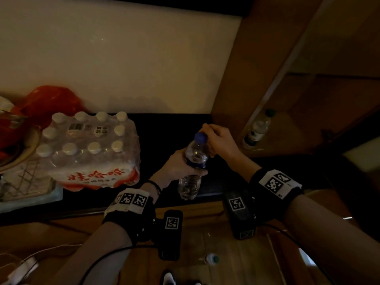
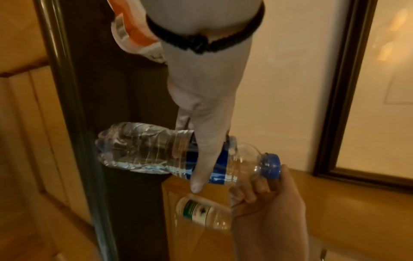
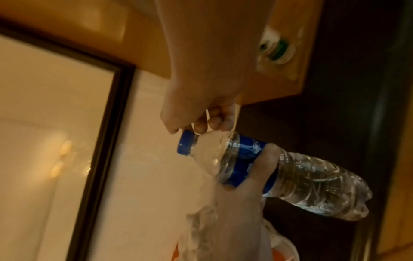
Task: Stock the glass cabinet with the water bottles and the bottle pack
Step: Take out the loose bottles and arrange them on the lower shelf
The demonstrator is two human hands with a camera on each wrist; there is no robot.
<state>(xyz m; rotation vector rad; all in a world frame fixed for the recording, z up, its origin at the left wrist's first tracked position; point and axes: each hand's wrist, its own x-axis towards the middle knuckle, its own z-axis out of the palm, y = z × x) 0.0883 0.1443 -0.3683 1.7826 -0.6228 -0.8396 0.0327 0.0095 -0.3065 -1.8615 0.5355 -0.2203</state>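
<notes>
bottle pack (image 1: 88, 149) left | green-capped bottle (image 1: 258, 128) right, in cabinet (image 1: 230, 83)

1. The right hand (image 3: 201, 98) reaches down from twelve o'clock, its fingers curled at the blue cap (image 3: 186, 143) of a water bottle (image 3: 279, 174).
2. The left hand (image 3: 243, 187) comes up from six o'clock — its thumb lies across the bottle's blue label.
3. A green-capped bottle (image 3: 276, 48) (blurred) sits toward one o'clock, behind glass in the wooden cabinet (image 3: 288, 84).
</notes>
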